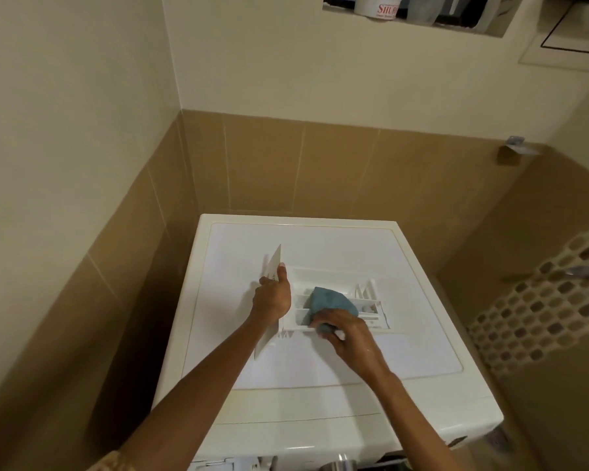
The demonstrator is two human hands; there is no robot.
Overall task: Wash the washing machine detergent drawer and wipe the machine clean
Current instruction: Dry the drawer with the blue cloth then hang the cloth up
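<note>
Your forearms (pixel 218 379) reach in from the bottom edge, where the front of the white washing machine (pixel 320 396) is cut off. Your left hand (pixel 274 297) grips the upright front panel of the white plastic detergent drawer (pixel 320 277) lying on the machine's top surface, thumb raised. Your right hand (pixel 351 334) curls round a bunched teal cloth (pixel 330 299), hiding the drawer's middle compartments.

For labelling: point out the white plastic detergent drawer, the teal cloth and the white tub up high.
white plastic detergent drawer (pixel 327 278), head view, far compartment.
teal cloth (pixel 332 300), head view, upper fold.
white tub (pixel 374 6), head view, side wall.
</note>
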